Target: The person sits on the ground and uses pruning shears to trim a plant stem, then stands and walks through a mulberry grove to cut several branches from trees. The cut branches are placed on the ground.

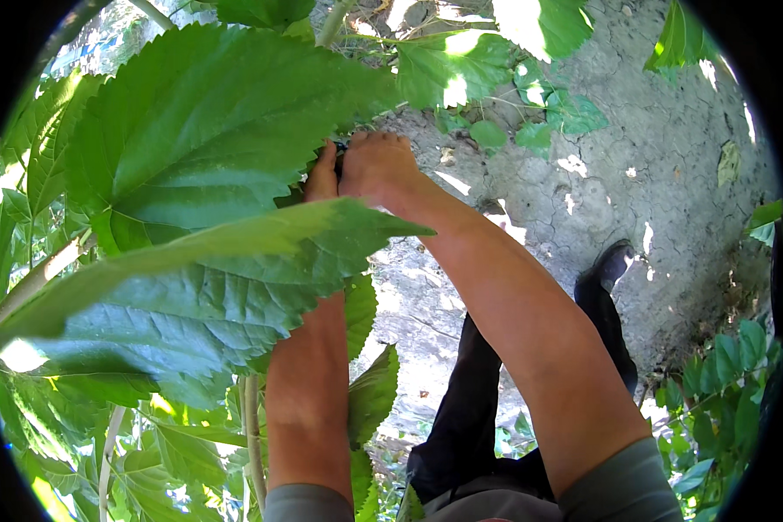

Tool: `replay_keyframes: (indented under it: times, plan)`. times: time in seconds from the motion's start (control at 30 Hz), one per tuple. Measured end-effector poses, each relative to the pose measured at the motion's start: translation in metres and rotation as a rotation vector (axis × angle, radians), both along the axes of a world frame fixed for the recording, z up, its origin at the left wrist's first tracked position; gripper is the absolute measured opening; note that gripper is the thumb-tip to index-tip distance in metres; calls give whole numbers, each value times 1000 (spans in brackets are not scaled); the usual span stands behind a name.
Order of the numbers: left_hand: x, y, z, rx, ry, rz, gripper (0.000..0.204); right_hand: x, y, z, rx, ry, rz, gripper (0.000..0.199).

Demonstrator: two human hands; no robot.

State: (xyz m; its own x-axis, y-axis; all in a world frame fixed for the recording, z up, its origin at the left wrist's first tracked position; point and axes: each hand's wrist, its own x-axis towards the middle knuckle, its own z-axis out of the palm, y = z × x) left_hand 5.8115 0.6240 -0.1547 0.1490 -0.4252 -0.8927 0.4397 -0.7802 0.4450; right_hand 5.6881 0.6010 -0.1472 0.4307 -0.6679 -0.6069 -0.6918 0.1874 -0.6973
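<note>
Left hand (322, 178) and right hand (376, 165) by a small dark thing (341, 150)
I can't tell what the fingers (390, 139) hold. A big leaf (226, 130) blocks the view, so they could slip.

Left hand (323, 178) mostly hidden behind the large leaf (226, 113); only a sliver shows. Right hand (378, 165) has its fingertips out of sight. Dark object (340, 150) between them: too small and covered to ID, grip unclear. Near leaf (191, 296) hides left wrist, blurs along its upper edge. Left trouser leg (465, 396) disappears behind right forearm (513, 300). Both sleeves (622, 487) cut by lower edge.
</note>
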Motion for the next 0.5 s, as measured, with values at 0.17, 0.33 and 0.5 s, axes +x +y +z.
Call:
replay_keyframes:
  times: [0.17, 0.33, 0.5]
  plan:
    - [11, 4, -16, -33, 23, -2, 43, -5, -3, 8, -37, 1, 81, 58]
    - [46, 16, -38, -173, -37, -60, 40, 1, -5, 23, -38, -15, 117, 54]
    - [11, 4, -25, -108, 174, -30, 36, -12, -8, 6, -52, -37, 110, 48]
